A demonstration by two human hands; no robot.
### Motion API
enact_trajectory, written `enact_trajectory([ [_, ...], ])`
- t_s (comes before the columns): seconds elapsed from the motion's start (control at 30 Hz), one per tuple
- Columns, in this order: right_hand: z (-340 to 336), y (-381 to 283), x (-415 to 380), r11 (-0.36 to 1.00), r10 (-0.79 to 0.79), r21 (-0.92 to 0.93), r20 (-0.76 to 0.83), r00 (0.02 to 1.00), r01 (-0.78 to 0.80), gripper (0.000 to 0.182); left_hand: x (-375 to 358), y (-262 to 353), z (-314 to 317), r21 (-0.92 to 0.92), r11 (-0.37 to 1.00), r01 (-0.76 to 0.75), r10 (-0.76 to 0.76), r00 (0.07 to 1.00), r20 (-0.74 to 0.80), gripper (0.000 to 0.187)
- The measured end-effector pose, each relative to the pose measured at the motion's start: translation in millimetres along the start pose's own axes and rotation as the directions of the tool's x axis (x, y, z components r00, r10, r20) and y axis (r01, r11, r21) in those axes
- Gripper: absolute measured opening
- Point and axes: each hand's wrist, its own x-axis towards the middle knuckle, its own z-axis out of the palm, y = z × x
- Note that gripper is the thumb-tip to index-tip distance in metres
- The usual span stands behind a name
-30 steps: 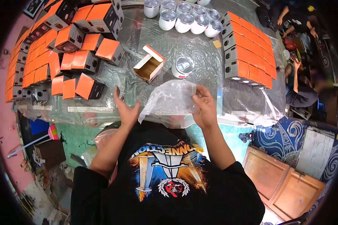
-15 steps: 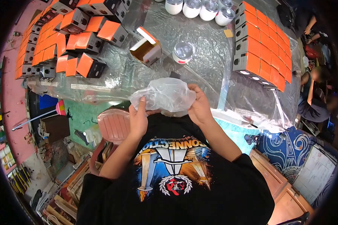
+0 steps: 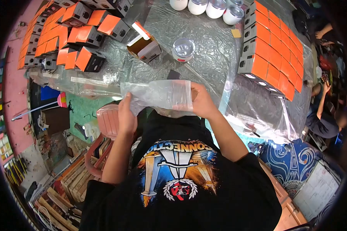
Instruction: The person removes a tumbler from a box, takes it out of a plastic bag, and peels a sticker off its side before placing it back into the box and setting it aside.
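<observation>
A translucent plastic bag (image 3: 156,94) is stretched between my hands at the table's near edge. My left hand (image 3: 127,113) pinches its left end. The fingers of my right hand (image 3: 202,101) are inside the bag's open right end and show through the plastic. Beyond the bag stands a white cup with a clear lid (image 3: 183,50). To the cup's left lies an open orange and white box (image 3: 144,48) with its flap raised. A small dark piece (image 3: 174,74) lies on the table just past the bag.
Orange-topped boxes (image 3: 273,52) stand in rows at the right, and more boxes (image 3: 86,36) are piled at the left. White lidded cups (image 3: 216,8) line the far side. A pink chair (image 3: 108,121) is below the table's edge. Another person's arm (image 3: 320,104) shows at far right.
The bag has been pulled out wider and flatter. My left hand has moved left, and my right hand's fingers have gone inside the bag. The view has shifted slightly.
</observation>
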Motion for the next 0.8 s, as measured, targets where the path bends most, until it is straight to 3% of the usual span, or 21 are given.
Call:
enact_trajectory([
  [0.07, -2.8, -1.8, 4.1, 0.999, -0.021, -0.038, 0.038, 0.999, 0.023, 0.074, 9.6, -1.6, -14.8, -0.005, 1.000, 0.026, -0.027, 0.999, -0.040, 0.045],
  [0.13, 0.4, -8.9, 6.4, 0.995, 0.063, 0.080, 0.004, 0.998, -0.063, 0.076, 8.1, 4.3, -13.6, -0.437, 0.896, 0.073, -0.085, 0.996, -0.007, 0.051],
  [0.17, 4.0, -10.2, 8.2, 0.995, 0.060, 0.079, 0.014, 0.998, -0.061, 0.076, 8.4, -1.8, -14.9, -0.516, 0.849, 0.112, -0.169, 0.984, -0.064, 0.063],
  [0.2, 10.2, -11.1, 10.7, 0.999, 0.042, 0.028, -0.002, 0.999, -0.042, 0.074, 3.3, -4.9, -8.4, -0.520, 0.848, 0.103, -0.161, 0.984, -0.069, 0.063],
  [0.27, 20.2, -15.8, 19.2, 0.999, 0.019, -0.028, -0.007, 1.000, -0.019, 0.072, -9.5, -16.9, 15.8, -0.683, 0.706, 0.186, -0.335, 0.938, -0.092, 0.073],
  [0.3, 25.2, -19.9, 22.4, 0.955, -0.062, -0.290, 0.010, 0.998, 0.062, 0.068, -17.5, -19.2, 28.3, -0.689, 0.703, 0.177, -0.331, 0.939, -0.097, 0.073],
  [0.33, 30.6, -21.7, 24.9, 0.837, -0.135, -0.528, 0.049, 0.990, 0.140, 0.065, -26.7, -18.4, 41.6, -0.684, 0.653, 0.325, -0.395, 0.917, 0.059, 0.076],
  [0.37, 35.1, -18.7, 27.2, 0.734, -0.238, -0.638, 0.080, 0.968, 0.233, 0.052, -31.0, -18.6, 50.7, -0.654, 0.594, 0.467, -0.447, 0.868, 0.214, 0.079],
  [0.4, 37.7, -15.6, 29.7, 0.731, -0.236, -0.639, 0.091, 0.968, 0.238, 0.052, -29.5, -20.7, 56.4, -0.662, 0.591, 0.461, -0.442, 0.872, 0.212, 0.079],
  [0.47, 38.3, -10.1, 35.3, 0.492, -0.336, -0.779, 0.242, 0.910, 0.388, 0.035, -17.9, -22.7, 66.0, -0.587, 0.717, 0.376, -0.281, 0.927, 0.250, 0.080],
  [0.6, 30.3, -6.4, 48.2, 0.333, -0.305, -0.803, 0.404, 0.862, 0.494, 0.031, 12.4, -27.0, 64.2, -0.571, 0.725, 0.385, -0.359, 0.919, 0.163, 0.075],
  [0.67, 23.3, -12.3, 55.1, 0.250, -0.345, -0.702, 0.579, 0.738, 0.667, 0.025, 21.9, -26.7, 62.8, -0.565, 0.734, 0.376, -0.341, 0.924, 0.173, 0.073],
  [0.8, 9.6, -18.1, 59.8, 0.286, -0.349, -0.602, 0.659, 0.667, 0.745, 0.017, 36.0, -28.2, 57.7, -0.559, 0.755, 0.344, -0.238, 0.937, 0.257, 0.071],
])
